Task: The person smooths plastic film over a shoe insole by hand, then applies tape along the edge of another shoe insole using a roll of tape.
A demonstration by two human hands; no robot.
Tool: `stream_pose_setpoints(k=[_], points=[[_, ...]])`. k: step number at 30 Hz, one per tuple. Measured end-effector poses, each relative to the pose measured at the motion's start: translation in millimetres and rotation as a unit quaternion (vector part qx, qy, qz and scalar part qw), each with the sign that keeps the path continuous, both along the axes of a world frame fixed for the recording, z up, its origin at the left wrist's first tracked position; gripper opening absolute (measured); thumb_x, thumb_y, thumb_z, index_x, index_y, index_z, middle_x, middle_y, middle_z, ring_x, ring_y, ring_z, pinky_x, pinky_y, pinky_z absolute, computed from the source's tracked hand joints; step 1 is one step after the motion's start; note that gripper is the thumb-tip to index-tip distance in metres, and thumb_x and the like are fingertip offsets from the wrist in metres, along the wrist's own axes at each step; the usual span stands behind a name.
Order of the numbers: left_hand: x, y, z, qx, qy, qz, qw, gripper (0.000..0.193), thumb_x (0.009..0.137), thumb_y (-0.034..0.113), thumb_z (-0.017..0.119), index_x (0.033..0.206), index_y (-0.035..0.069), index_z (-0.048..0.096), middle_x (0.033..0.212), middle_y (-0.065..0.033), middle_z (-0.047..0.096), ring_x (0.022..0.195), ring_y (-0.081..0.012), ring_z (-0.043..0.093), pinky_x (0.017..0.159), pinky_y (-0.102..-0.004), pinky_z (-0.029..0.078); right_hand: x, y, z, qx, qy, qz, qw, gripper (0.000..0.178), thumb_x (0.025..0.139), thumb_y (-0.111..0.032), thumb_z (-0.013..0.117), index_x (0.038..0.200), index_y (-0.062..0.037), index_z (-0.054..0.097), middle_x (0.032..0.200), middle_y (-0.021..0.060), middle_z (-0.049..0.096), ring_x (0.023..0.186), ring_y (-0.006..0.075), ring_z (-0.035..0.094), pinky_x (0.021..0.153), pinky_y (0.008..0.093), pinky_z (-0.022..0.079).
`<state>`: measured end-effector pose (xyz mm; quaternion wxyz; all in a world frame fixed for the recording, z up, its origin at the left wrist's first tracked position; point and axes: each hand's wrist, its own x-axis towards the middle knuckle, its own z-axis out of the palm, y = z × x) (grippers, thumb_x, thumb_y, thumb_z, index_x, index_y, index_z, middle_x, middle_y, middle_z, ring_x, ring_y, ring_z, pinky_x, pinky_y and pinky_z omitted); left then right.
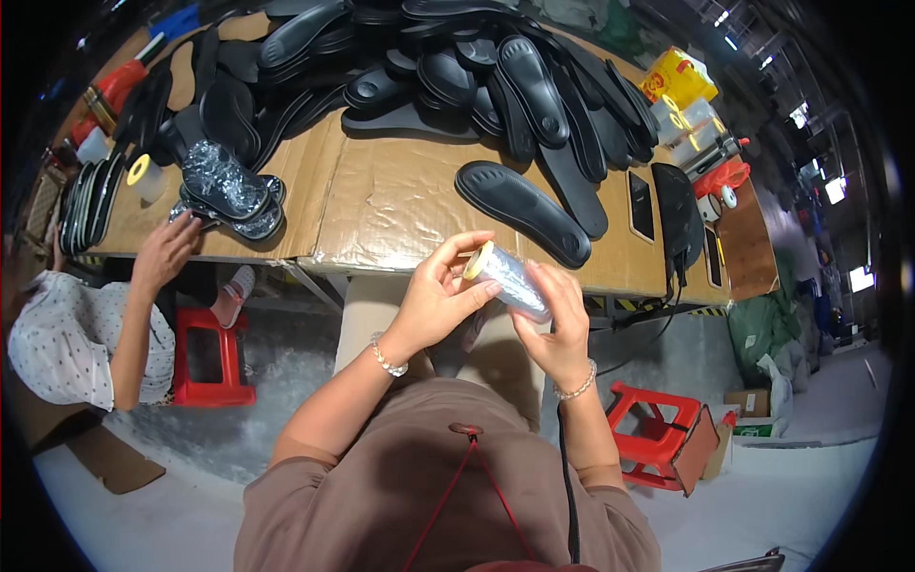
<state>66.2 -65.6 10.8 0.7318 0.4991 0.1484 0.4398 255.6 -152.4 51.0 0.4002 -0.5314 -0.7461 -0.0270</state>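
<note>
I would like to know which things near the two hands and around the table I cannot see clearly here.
All in the head view:
- Part of the clear film roll: covered by the fingers of the right hand.
- Lower insoles in the black pile: hidden under the upper ones; its far side is cut by the top edge.
- What is beneath the person's hips: hidden by the brown shirt.

hands [437, 297]: around clear film roll [519, 290] | black insoles [534, 88]: heaped on table [381, 205]
</note>
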Motion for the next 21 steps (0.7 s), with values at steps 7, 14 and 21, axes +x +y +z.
stream_pose_setpoints(k=[7,14,21], points=[[11,22,-6,0.01,-0.053,-0.062,0.997,0.062,0.091,-0.005,0.072,0.147,0.0,0.047,0.155,-0.0143,0.046,0.14,-0.0195,0.048,0.116,-0.0371,0.042,20,21,10,-0.32,0.321,0.019,0.891,0.062,0.082,-0.015,0.085,0.136,0.0032,0.061,0.112,0.0164,0.071,0.101,0.0247,0.071,0.091,0.0336,0.055],[8,36,-15,-0.035,0.002,0.012,0.999,0.057,0.096,0.0,0.071,0.149,-0.003,0.05,0.143,-0.0124,0.058,0.128,-0.0165,0.059,0.107,-0.0303,0.051,16,51,-13,-0.094,0.164,0.003,0.982,0.054,0.074,-0.013,0.089,0.123,0.0006,0.069,0.115,0.0161,0.071,0.102,0.0285,0.07,0.089,0.0367,0.056],[3,49,-9,-0.051,-0.019,0.003,0.999,0.055,0.098,0.002,0.067,0.15,-0.003,0.047,0.148,-0.0132,0.054,0.131,-0.0183,0.057,0.111,-0.0327,0.047,16,64,-21,-0.056,0.143,-0.009,0.988,0.059,0.071,-0.01,0.089,0.124,0.0004,0.067,0.115,0.0176,0.069,0.105,0.0346,0.065,0.092,0.0422,0.053]])
